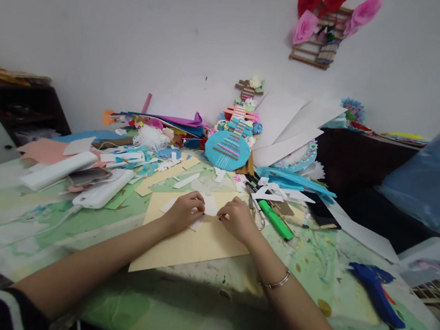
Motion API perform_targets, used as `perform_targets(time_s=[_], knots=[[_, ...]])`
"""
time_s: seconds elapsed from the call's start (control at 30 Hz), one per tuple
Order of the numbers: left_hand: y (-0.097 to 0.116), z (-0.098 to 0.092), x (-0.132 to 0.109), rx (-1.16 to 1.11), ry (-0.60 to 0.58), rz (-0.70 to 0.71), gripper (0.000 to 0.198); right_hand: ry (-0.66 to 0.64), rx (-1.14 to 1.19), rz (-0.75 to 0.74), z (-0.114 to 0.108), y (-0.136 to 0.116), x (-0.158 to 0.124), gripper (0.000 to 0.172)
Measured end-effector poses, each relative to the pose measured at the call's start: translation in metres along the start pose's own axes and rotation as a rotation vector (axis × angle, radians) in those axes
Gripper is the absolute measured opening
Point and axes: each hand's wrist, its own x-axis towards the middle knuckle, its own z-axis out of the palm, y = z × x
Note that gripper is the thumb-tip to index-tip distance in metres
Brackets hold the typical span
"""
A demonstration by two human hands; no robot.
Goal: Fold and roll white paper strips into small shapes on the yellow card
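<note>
Table (313, 261): green, stained
Middle: cream sheet (165, 253)
Right: glue gun (376, 293), green cutter (276, 219), phone (323, 211)
Left: green paper (117, 201), white strip (187, 180)

A blue lute-shaped ornament (227, 151) stands before the wall (146, 49), where a rack (308, 63) bears 2 red flowers (310, 0).

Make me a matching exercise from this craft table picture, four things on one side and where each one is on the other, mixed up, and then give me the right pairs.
Things
1. White paper piece
2. Glue gun
3. Bracelet
4. Lute-shaped craft

Places
A. Around the right forearm
B. At the back of the table, in front of the wall
C. Between the left hand and the right hand
D. Lying at the table's right side

Right pairs: 1-C, 2-D, 3-A, 4-B
</note>
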Motion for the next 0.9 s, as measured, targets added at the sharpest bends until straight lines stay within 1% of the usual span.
perform_targets(time_s=[0.07,0.13,0.27,0.4,0.63,0.7,0.9], knots=[[0.000,-0.001,0.001,-0.040,-0.036,-0.010,0.011,0.025,0.049,-0.036,0.001,0.005,0.000,0.015],[0.000,-0.001,0.002,-0.105,-0.084,-0.022,0.012,0.038,0.104,-0.065,0.001,0.008,0.000,0.015],[0.001,-0.002,0.003,-0.245,-0.176,-0.037,0.015,-0.025,0.203,-0.134,-0.002,0.008,0.000,0.018],[0.001,-0.005,0.005,-0.291,-0.248,-0.051,0.015,-0.074,0.256,-0.173,-0.007,0.003,0.001,0.019],[-0.002,-0.009,0.009,-0.310,-0.353,-0.138,0.015,-0.100,0.358,-0.046,-0.008,0.003,0.001,0.022],[-0.004,-0.008,0.009,-0.309,-0.376,-0.162,0.016,-0.114,0.384,-0.050,-0.007,0.003,0.002,0.024],[-0.006,-0.008,0.009,-0.345,-0.392,-0.192,0.016,-0.147,0.386,-0.243,-0.005,0.010,0.005,0.025]])
